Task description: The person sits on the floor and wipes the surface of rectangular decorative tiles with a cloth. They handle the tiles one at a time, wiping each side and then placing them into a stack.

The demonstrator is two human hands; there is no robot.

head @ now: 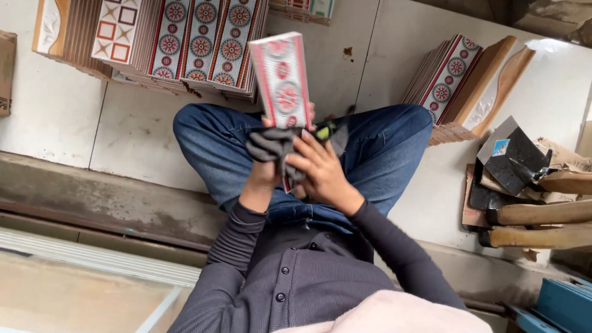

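Both hands' grip closed on patterned tile (282, 79), left hand (266, 161) with dark cloth (273, 145), right hand (320, 172) beside

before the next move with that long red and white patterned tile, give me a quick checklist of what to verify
1. Grip on the long red and white patterned tile: left hand holds its lower end, ok.
2. Dark grey cloth against the tile: bunched at the lower end under both hands, ok.
3. Right hand placement: pressed on the cloth and the tile's lower edge, ok.
4. Tile tilt: upright, leaning slightly left above the lap, ok.
5. Tile surface clean: cannot tell, the lower part is covered.
6. Stacked patterned tiles ahead: standing apart from the held tile, ok.
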